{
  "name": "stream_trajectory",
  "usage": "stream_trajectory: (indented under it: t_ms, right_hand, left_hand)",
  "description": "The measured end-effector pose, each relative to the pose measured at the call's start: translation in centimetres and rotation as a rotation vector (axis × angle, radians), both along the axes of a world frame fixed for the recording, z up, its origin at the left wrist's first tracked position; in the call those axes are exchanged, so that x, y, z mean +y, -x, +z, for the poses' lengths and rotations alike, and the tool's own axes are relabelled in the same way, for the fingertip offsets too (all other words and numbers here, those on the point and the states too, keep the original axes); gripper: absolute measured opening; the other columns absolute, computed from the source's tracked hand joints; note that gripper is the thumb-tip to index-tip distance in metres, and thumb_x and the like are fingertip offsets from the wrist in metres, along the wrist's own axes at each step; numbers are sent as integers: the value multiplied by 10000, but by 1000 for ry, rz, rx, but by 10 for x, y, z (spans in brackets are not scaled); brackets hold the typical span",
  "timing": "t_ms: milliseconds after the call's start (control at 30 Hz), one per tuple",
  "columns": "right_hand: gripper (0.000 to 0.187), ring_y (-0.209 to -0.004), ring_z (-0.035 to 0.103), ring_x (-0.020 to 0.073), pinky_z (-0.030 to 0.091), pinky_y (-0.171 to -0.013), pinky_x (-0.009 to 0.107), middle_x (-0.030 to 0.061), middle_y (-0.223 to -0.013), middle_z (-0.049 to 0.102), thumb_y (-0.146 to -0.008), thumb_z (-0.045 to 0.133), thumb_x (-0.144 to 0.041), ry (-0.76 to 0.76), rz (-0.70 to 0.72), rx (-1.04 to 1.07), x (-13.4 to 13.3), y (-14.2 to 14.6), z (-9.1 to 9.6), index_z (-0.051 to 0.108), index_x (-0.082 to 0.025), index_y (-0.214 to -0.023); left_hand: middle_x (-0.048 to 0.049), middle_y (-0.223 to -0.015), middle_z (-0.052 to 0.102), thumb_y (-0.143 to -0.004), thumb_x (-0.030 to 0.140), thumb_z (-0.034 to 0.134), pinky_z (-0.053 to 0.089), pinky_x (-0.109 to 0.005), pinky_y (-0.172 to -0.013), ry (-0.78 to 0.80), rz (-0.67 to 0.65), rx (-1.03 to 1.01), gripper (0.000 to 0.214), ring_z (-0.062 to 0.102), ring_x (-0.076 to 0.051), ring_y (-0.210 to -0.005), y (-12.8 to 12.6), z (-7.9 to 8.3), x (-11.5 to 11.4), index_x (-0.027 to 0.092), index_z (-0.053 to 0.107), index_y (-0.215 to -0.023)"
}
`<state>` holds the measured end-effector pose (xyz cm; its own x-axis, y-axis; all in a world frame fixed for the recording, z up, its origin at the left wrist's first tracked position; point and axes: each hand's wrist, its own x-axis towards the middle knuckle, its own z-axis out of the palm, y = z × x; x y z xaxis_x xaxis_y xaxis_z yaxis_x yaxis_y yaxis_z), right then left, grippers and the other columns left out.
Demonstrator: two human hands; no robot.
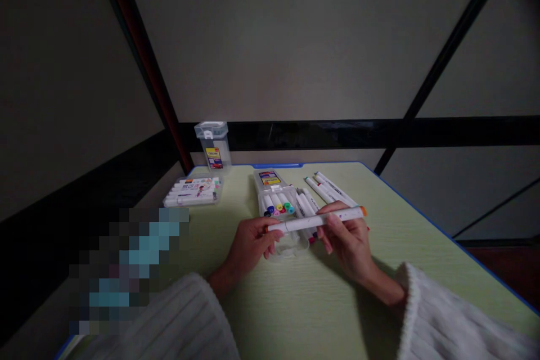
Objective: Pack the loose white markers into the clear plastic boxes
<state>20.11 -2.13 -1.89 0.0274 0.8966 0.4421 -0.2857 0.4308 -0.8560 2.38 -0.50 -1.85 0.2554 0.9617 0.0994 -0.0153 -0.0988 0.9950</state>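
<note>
The person's left hand (248, 244) and right hand (350, 242) both hold one long, round, white marker with orange ends (306, 223). The left hand pinches it by the left end, with thumb and finger. The right hand has its thumb and fingers around the part nearer the right end.

The marker is up above the pale green table with blue edges (270, 309), over the middle of the surface. It is in front of a clear plastic box (276, 190) full of white pens with bright ends, and over its clear, open lid (289, 248).

The marker lies sideways, so its long side runs across the table. One orange end points to the left edge, and the other points to the right edge and a bit toward the far right corner. A thin line goes around it near the left end. I can't tell which end has the tip.

The step now looks like holding and steadying the marker with two hands. I think any move from here needs both hands to work together, softly, or one to let go first. Loose white markers (324, 188) lie to the right of the box, toward the far right corner.
</note>
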Motion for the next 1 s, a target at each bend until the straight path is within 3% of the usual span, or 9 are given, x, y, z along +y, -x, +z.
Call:
stream_trajectory:
  t_ms: [200, 433, 700, 867, 1000]
  right_hand:
    - [127, -359, 438, 56, 347, -296, 145, -41, -534, 537, -797, 577, -324, -73, -72, -97, -4, 2, 2, 588, -202, -828]
    - [131, -373, 448, 66, 369, -320, 161, -43, -529, 504, -810, 559, -307, -142, -144, -232, -8, 1, 2, 592, -188, -853]
    - [124, -419, 466, 85, 395, -354, 186, -17, -587, 527, -821, 541, -282, -182, -145, -325, -11, -2, -3, 598, -196, -888]
    - [110, -451, 493, 76, 416, -372, 181, 5, -711, 565, -829, 528, -237, -241, -206, -343, -12, -3, -4, 599, -214, -911]
    - [105, -438, 498, 68, 422, -361, 176, 4, -728, 561, -824, 537, -232, -211, -226, -328, -11, -2, -3, 596, -205, -906]
  left_hand:
    - [72, -365, 485, -629, 290, 614, 330, -147, -300, 26, 92, -34, 297, 394, -50, -287, -3, 1, 1, 97, 630, -854]
    - [83, -390, 488, -645, 284, 611, 340, -134, -293, 25, 82, -63, 317, 420, -53, -305, -5, 5, 0, 113, 564, -908]
    - [29, -716, 614, -627, 268, 644, 361, -136, -277, 8, 161, -132, 352, 460, -28, -331, -6, 9, -1, 150, 501, -926]
    - [71, -549, 560, -672, 306, 616, 350, -133, -273, -30, 203, -162, 342, 446, -46, -324, -3, 9, 2, 141, 467, -932]
    - [77, -534, 544, -675, 304, 610, 352, -130, -275, -26, 175, -141, 332, 440, -45, -325, -3, 9, 1, 142, 469, -928]
